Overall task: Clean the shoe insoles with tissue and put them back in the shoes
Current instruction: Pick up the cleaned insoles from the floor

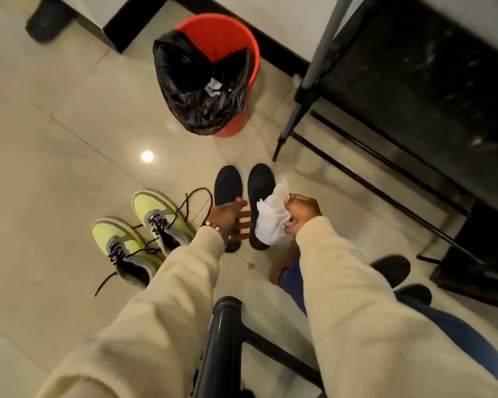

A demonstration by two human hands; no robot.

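Two dark insoles lie side by side on the tiled floor, the left insole [227,185] and the right insole [260,182]. My left hand [227,218] rests across the left insole, thumb on top and fingers stretched straight toward the right one. In my right hand [302,212] I grip a crumpled white tissue [270,218], which lies against the middle of the right insole. A pair of yellow-green sneakers stands to the left with loose black laces, one sneaker [163,218] farther away and the other sneaker [122,249] closer to me.
A red bin [227,35] lined with a black bag, a used tissue inside, stands beyond the insoles. Black furniture with thin metal legs [357,173] fills the right side. A black chair frame [224,340] is below me, and dark slippers [391,267] sit at lower right.
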